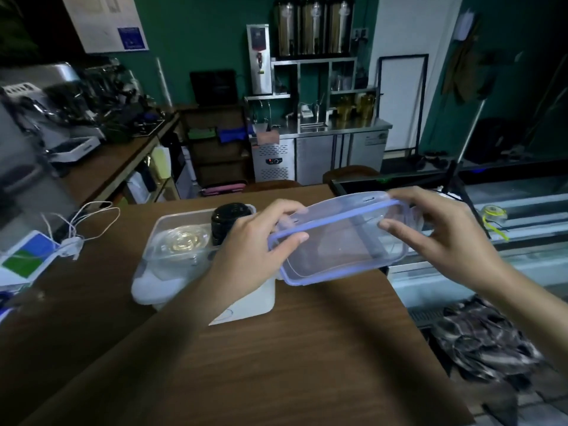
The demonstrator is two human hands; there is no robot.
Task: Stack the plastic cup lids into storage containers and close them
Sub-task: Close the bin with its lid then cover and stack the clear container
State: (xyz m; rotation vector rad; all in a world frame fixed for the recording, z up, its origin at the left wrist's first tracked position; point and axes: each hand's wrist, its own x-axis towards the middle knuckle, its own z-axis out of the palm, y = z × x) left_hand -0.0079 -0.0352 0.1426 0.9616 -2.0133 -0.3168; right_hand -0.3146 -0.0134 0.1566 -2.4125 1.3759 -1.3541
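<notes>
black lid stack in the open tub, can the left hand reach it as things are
Likely yes: the black lid stack stands right beside the left hand, nothing between them. But that hand, with the right hand, grips the blue-rimmed clear lid, so it must let go first.

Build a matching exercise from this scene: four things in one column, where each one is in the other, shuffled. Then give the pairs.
1. blue-rimmed container lid
2. black cup lids
3. clear cup lids
4. white cable

A. left part of the open container
B. gripped by the left hand and right hand
C. on the table, left of the container
D. far right corner of the open container

Pairs: 1-B, 2-D, 3-A, 4-C
</notes>
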